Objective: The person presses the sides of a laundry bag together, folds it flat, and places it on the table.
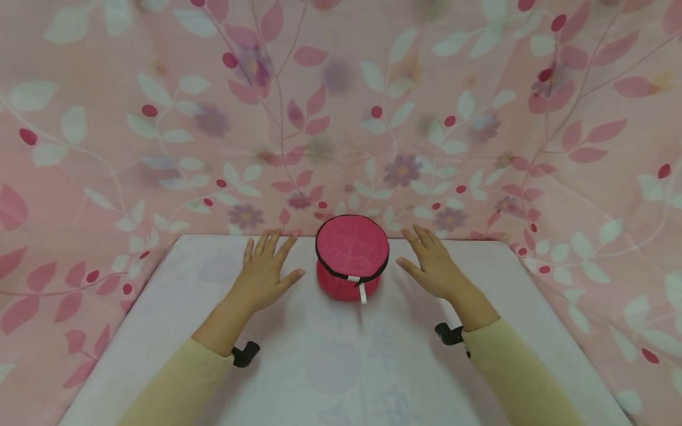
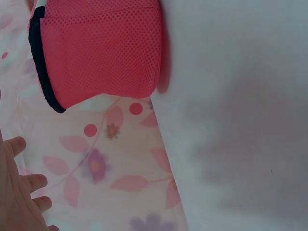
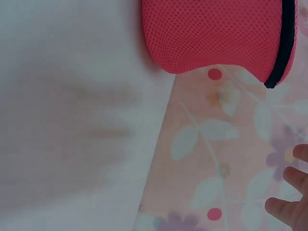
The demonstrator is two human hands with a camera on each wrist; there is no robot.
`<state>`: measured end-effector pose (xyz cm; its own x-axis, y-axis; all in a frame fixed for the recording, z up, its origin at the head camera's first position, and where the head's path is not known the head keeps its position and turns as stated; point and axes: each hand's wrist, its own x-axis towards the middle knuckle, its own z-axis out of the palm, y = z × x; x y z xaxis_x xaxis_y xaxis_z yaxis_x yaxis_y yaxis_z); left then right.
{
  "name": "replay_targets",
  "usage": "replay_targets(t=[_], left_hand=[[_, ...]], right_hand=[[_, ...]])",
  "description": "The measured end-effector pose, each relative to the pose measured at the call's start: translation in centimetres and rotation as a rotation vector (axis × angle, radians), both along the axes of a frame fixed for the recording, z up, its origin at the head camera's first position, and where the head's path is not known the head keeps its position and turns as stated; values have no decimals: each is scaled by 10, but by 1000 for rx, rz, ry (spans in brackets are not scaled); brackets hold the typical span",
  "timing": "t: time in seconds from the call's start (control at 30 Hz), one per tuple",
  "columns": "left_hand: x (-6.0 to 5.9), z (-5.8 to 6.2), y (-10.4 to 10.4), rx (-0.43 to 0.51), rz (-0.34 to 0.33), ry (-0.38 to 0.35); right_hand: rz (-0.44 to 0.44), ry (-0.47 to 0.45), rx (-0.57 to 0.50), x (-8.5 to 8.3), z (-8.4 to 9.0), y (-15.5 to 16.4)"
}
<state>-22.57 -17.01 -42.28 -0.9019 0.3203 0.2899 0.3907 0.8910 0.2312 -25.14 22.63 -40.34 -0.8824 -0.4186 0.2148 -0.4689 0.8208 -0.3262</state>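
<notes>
A pinkish-red mesh wash bag (image 1: 352, 245), round and drum-shaped, stands near the far edge of the table. Black zip trim rings its top, and a white tab hangs at the front. To its left my left hand (image 1: 266, 269) hovers with fingers spread and the thumb towards the bag. On the opposite side my right hand (image 1: 430, 263) is held likewise, a gap between it and the bag. Both wrist views show the bag's mesh wall (image 2: 103, 53) bulging, with some fingertips (image 3: 279, 208) off at the edge. Neither hand touches anything.
The bag stands on a white-covered table (image 1: 341, 367). A pink curtain (image 1: 341, 136) printed with leaves and flowers hangs behind it and along both sides. Black wrist-worn devices (image 1: 246, 354) show beneath both forearms, by the pale yellow sleeves (image 1: 176, 384).
</notes>
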Motion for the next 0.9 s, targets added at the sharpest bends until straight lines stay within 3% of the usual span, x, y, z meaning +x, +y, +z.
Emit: replay_targets(t=[0.63, 0.9], left_hand=[[-21, -4, 32, 146, -13, -21], [-31, -9, 39, 248, -26, -37]], right_hand=[[29, -90, -262, -17, -15, -31], [39, -105, -280, -25, -20, -43]])
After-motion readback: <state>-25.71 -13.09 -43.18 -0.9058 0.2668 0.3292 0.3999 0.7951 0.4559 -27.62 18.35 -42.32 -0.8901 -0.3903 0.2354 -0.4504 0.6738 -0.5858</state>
